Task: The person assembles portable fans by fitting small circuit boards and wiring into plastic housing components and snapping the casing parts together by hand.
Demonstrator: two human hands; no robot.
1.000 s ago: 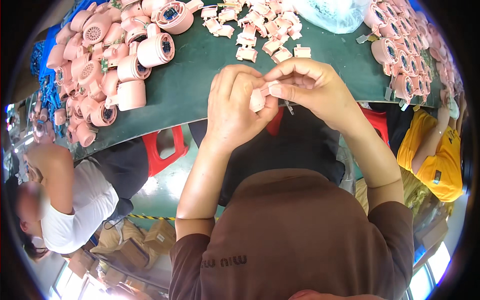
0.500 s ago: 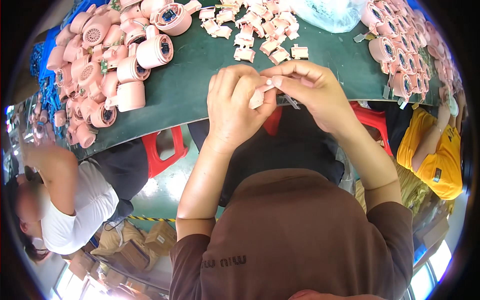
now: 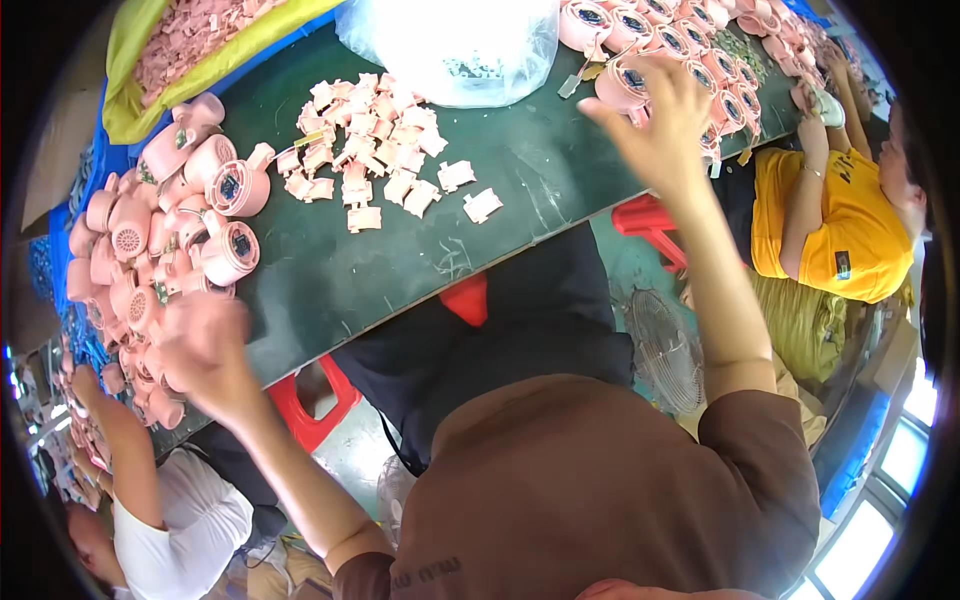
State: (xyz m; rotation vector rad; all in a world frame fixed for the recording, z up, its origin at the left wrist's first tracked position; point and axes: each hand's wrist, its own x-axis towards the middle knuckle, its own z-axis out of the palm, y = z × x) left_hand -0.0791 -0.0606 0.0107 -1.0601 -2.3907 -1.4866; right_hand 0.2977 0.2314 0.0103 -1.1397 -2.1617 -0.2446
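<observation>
My left hand is at the near edge of the left heap of round pink plastic housings. Motion smears its fingers, so whether it holds a housing is hidden. On the far right my right hand reaches over rows of pink housings with dark round insides. Its thumb and fingers are apart, and nothing shows between them. Between the two hands lies a loose pile of small pink clip-shaped plastic parts, with a few single ones off to its right.
A clear plastic bag stands at the back of the green table. Behind the left heap, a yellow-edged sack holds many pink pieces. One co-worker in white sits at left, another in yellow at right.
My hands were together over a small pale piece at the table edge. They have parted, left hand to the left heap, right hand to the right rows. The view has shifted right.
</observation>
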